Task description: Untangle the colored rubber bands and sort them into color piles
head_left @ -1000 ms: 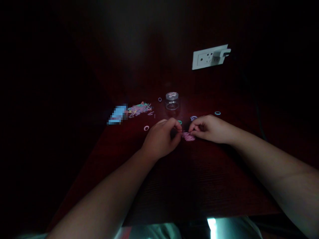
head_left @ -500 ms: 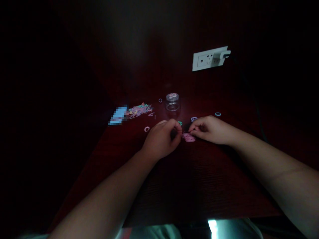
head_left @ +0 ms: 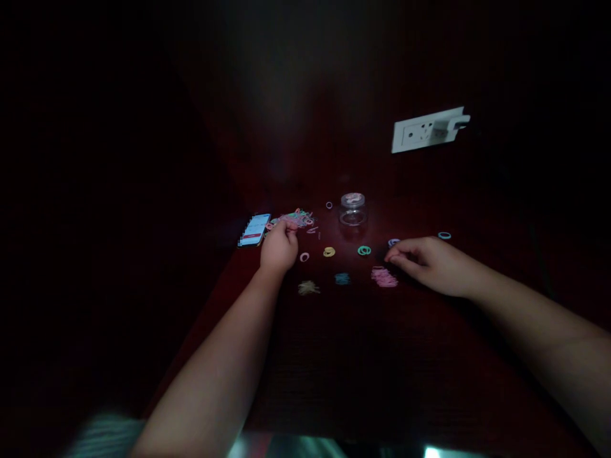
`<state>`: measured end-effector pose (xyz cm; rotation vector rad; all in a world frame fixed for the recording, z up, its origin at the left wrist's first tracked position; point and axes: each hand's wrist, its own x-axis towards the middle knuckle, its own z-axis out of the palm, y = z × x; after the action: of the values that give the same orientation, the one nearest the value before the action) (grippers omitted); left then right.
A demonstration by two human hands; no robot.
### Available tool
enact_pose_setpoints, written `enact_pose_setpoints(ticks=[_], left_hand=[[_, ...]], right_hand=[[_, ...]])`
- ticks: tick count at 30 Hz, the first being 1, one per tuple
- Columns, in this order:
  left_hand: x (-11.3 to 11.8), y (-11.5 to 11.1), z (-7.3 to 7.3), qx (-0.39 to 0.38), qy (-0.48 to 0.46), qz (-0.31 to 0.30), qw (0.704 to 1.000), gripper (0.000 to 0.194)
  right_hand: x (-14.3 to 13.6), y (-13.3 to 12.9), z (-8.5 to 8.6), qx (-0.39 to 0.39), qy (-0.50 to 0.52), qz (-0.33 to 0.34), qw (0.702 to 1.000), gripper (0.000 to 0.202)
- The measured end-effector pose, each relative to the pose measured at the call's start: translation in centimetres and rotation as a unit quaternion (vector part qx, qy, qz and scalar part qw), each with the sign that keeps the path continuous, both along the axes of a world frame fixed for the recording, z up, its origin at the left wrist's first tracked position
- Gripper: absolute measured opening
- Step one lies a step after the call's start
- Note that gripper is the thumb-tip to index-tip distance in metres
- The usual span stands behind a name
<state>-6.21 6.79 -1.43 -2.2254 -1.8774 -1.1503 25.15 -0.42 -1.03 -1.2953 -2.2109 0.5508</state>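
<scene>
My left hand (head_left: 280, 247) is at the near edge of a mixed heap of small coloured hair ties (head_left: 296, 218), its thumb and fingers drawn together; whatever they pinch is hidden. Just above and right of a pile of pink bands (head_left: 384, 277) is my right hand (head_left: 420, 261), fingers curled and tips close together, with nothing I can make out between them. Purple rings (head_left: 393, 243) lie partly behind its fingertips. A dark blue pile (head_left: 342, 278) and a pale yellowish pile (head_left: 309, 287) sit left of the pink one. Green rings (head_left: 364, 250), yellow rings (head_left: 329, 252) and a pink ring (head_left: 304, 257) lie behind them.
A clear lidded jar (head_left: 353, 210) stands towards the back wall. A lit phone (head_left: 255, 229) lies left of the heap. One blue ring (head_left: 444, 235) is at the right, a purple ring (head_left: 329, 205) at the back. A socket plate (head_left: 424, 130) with a plug is on the wall.
My left hand has moved left and away from the pink pile to the mixed heap, uncovering the yellow rings and two piles. My right hand stays near the pink pile. The view has shifted.
</scene>
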Motion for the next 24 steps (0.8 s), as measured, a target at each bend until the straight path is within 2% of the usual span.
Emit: enact_pose_setpoints(ticks=[2,6,13,24], left_hand=[[-0.6,0.9,-0.7,-0.039,0.004,0.01,0.999,0.024],[-0.4,1.6,-1.8,-0.077,0.032,-0.045,0.996,0.032],[-0.1,2.3,-2.2,-0.167,0.075,-0.048,0.982,0.041],[0.1,2.1,-1.8,-0.147,0.075,-0.049,0.985,0.044]], right_hand=[[0.0,0.0,-0.1,0.0,0.003,-0.001,1.0,0.021],[-0.3,-0.2,0.1,0.0,-0.001,-0.007,1.0,0.024],[-0.7,-0.3,0.5,-0.011,-0.003,-0.003,1.0,0.027],[-0.1,-0.2,-0.1,-0.004,0.014,-0.008,1.0,0.027]])
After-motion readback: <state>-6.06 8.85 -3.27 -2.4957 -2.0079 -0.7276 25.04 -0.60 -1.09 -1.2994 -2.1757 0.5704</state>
